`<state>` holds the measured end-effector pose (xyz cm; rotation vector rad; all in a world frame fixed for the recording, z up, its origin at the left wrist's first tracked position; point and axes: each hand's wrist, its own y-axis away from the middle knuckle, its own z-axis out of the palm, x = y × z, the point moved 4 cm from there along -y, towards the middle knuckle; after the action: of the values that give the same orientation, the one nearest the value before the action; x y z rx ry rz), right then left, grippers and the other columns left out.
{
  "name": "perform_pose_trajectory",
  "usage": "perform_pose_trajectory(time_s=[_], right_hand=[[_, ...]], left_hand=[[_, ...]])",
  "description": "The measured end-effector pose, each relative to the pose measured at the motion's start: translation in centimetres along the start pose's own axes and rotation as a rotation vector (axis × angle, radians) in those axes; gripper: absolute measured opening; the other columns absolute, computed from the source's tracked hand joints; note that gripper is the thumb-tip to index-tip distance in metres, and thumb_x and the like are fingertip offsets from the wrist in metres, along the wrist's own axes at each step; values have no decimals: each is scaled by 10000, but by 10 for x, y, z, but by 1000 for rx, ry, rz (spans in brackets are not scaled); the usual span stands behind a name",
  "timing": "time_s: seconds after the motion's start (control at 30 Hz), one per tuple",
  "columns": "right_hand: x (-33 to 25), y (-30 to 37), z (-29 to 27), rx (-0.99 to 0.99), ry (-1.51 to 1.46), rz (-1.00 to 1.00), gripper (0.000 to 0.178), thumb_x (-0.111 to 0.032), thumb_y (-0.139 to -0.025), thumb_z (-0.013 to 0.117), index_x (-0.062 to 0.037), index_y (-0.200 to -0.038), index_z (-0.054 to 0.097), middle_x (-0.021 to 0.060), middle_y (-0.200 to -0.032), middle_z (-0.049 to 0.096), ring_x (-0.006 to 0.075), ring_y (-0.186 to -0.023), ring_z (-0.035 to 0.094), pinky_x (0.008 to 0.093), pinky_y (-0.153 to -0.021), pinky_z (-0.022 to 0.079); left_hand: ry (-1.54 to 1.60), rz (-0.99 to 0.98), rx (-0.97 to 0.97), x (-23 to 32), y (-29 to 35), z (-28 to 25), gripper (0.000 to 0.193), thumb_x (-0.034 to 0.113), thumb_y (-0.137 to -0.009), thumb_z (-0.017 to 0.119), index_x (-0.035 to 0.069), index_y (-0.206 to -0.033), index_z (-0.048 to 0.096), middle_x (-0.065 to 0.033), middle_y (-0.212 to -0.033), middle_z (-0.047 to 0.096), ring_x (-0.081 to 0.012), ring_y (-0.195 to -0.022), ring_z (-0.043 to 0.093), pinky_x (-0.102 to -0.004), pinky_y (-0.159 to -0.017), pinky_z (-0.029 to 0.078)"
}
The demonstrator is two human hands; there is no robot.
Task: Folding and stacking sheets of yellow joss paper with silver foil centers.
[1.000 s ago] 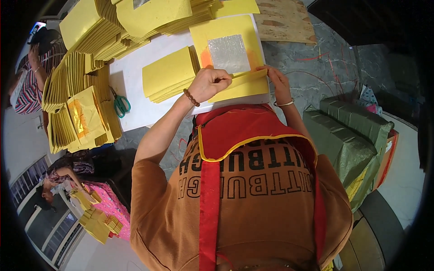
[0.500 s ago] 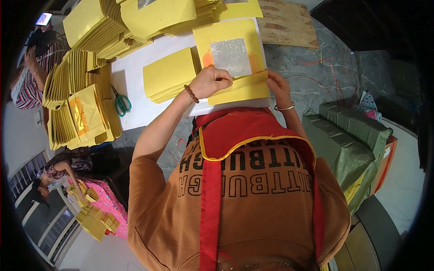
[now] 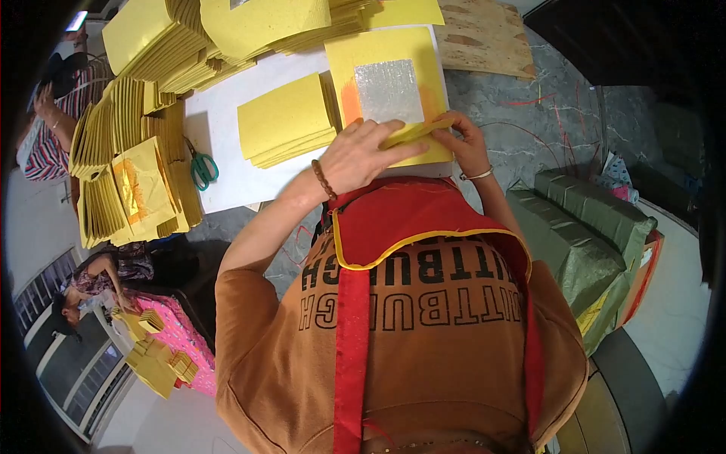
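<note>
A yellow paper sheet (image 3: 344,64) with a silver foil square and orange patches lies in front of me, its near edge turned up in a narrow fold. My left hand (image 3: 361,155), with a beaded bracelet, rests on the near part of the sheet, fingers and thumb spread along the fold. At the fold's right end, my right hand (image 3: 464,145) pinches the paper between thumb and fingers; a bangle circles that wrist. A small stack of folded yellow paper (image 3: 283,117) lies just left of the sheet.
Green-handled scissors (image 3: 203,168) lie on the white tabletop (image 3: 219,129). Bundles of folded yellow paper (image 3: 106,125) crowd the left and far sides. Green wrapped packages (image 3: 563,234) stand at right, beyond the table. Two people work at left, one at a pink-covered table (image 3: 178,329).
My left hand has opened from a closed grip to spread fingers on the paper. The near flap has been turned up into a narrower fold. My right hand has shifted slightly left.
</note>
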<state>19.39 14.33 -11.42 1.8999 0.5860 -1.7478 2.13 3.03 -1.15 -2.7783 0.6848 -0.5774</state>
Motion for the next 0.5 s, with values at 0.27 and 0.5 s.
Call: perform_pose_trajectory(time_s=[0.27,0.5], right_hand=[[-3,1,-1,-81,-137,50,182,-108,-835,604,-24,-995,606,34,-957,581,119,-923,528,255,-831,409],[-1,2,-1,-81,-217,72,188,-123,-870,570,-11,-1019,594,20,-974,578,89,-889,531,233,-804,419]], left_hand=[[67,-53,-80,-7,5,14,517,304,-683,690,185,-1172,575,-71,-1096,541,-231,-891,498,-328,-763,445],[174,-52,-77,-13,3,14,472,284,-696,693,157,-1138,591,-78,-1071,555,-239,-919,510,-333,-792,455]])
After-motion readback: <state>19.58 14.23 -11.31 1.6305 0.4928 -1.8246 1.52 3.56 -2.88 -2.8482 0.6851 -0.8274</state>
